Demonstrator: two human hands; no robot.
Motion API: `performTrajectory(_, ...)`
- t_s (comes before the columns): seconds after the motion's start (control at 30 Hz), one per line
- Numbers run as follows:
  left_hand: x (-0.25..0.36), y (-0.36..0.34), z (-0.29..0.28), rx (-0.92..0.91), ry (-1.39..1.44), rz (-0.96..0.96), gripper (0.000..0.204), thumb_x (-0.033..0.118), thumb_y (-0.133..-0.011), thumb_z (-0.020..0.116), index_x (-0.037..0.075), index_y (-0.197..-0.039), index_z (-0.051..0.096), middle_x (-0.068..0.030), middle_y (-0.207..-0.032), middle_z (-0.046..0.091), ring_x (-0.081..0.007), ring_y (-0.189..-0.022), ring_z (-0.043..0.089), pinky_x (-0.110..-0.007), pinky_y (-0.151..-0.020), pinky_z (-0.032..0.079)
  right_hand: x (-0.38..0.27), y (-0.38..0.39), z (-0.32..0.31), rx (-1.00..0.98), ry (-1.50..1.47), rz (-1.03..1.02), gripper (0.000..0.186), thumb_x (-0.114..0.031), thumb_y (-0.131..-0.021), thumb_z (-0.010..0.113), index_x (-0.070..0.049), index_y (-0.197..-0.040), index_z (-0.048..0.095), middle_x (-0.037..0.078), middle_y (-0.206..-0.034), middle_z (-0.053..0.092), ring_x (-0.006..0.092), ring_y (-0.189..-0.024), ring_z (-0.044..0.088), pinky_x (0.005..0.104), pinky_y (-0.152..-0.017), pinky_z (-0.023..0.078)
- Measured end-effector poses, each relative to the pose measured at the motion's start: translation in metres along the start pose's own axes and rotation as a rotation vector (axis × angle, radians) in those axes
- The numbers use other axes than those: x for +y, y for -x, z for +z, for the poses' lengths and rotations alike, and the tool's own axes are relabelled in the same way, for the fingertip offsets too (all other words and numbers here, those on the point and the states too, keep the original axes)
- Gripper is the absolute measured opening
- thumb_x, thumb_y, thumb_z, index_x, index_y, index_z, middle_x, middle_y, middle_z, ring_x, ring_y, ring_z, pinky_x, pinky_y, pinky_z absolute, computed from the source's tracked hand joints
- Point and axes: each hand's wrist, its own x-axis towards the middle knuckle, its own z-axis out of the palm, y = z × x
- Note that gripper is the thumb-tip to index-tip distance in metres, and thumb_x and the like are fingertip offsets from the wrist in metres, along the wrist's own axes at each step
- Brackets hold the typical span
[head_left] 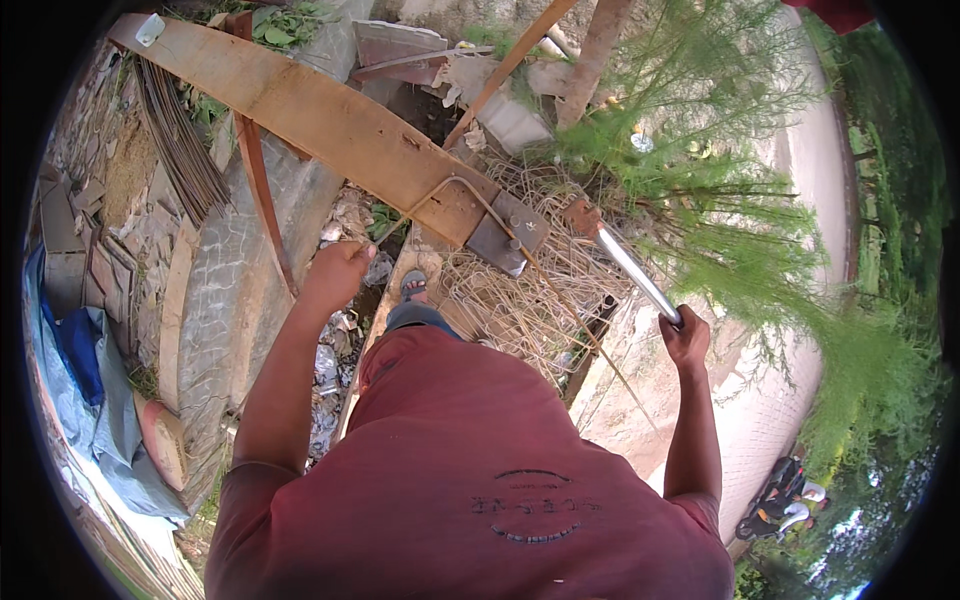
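Right hand (686,338) grips a smooth metal tube (640,268) — rusty-headed, straight.

Both arms reach forward from the torso (460,430), spread wide, one to each side. The left forearm (285,375) slants up and inward from its sleeve (248,490), bare to the wrist. The left hand (335,276) hangs in the air, its fingers curled inward in a loose fist, the thumb toward the upper right; the palm is hidden. The right forearm (694,430) runs almost straight ahead, also bare. The right hand (686,340) is closed in a grip, back of the hand toward the right, fingers wrapped around. The hands are well apart. One foot (414,287) shows beyond the torso.
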Motion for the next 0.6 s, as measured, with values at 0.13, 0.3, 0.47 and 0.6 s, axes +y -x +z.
performTrajectory(0.13,0.006,0.002,-0.004,-0.021,-0.023,-0.041,0.036,0.032,-0.090,0.054,-0.003,-0.081,0.058,-0.0239,-0.073,0.057,-0.0390,-0.070,0.055,-0.044,-0.067,0.042,0.021,-0.014,0.005,-0.014,0.120,-0.176,0.030,-0.024,-0.076,0.069,-0.005,-0.063,0.048,0.015,-0.058,0.051,0.0357,-0.055,0.053,0.0425,-0.052,0.041)
performTrajectory(0.3,0.009,0.001,-0.006,-0.024,-0.040,-0.047,0.035,0.031,-0.090,0.054,-0.003,-0.081,0.058,-0.0239,-0.074,0.057,-0.0396,-0.070,0.055,-0.045,-0.068,0.042,0.025,-0.040,0.021,0.074,0.187,-0.270,0.032,-0.022,-0.076,0.069,-0.007,-0.062,0.045,0.014,-0.061,0.050,0.0358,-0.059,0.051,0.0450,-0.056,0.040)
performTrajectory(0.47,0.003,-0.001,-0.004,-0.013,-0.045,-0.016,0.036,0.031,-0.089,0.053,-0.003,-0.077,0.056,-0.0238,-0.071,0.055,-0.0401,-0.068,0.053,-0.045,-0.065,0.041,0.035,-0.079,0.023,0.202,0.190,-0.414,0.029,-0.018,-0.076,0.069,-0.009,-0.064,0.044,0.010,-0.063,0.050,0.0311,-0.064,0.051,0.0404,-0.061,0.037)
performTrajectory(0.6,-0.002,-0.006,-0.002,-0.017,-0.035,0.019,0.035,0.030,-0.089,0.054,-0.003,-0.076,0.055,-0.0235,-0.068,0.053,-0.0394,-0.065,0.052,-0.045,-0.063,0.040,0.043,-0.127,0.035,0.187,0.237,-0.465,0.028,-0.020,-0.077,0.068,-0.009,-0.065,0.045,0.008,-0.064,0.050,0.0302,-0.066,0.051,0.0410,-0.064,0.037)
